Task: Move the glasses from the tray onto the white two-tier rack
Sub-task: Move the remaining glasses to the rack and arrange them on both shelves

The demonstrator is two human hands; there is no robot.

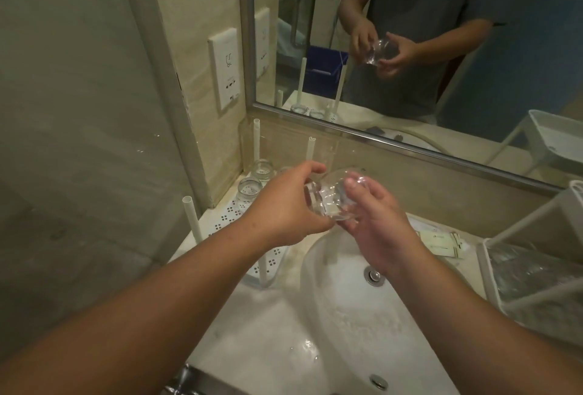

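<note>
while both hands meet at the middle of the frame, the left hand (284,208) grips the thick base of a clear glass (331,197), fingers curled round it, and the right hand (375,221) cups its rim end with fingers bent against it. the glass lies tilted on its side above the sink (331,315), not yet set down. just left of the hands, the white rack (227,216) stands on the counter (441,230) with at least two glasses (257,178) upside down on its lower tier, so part of the job looks done. at the right edge, the tray (492,271) holds what seem to be more glasses, blurred, so several likely remain.
</note>
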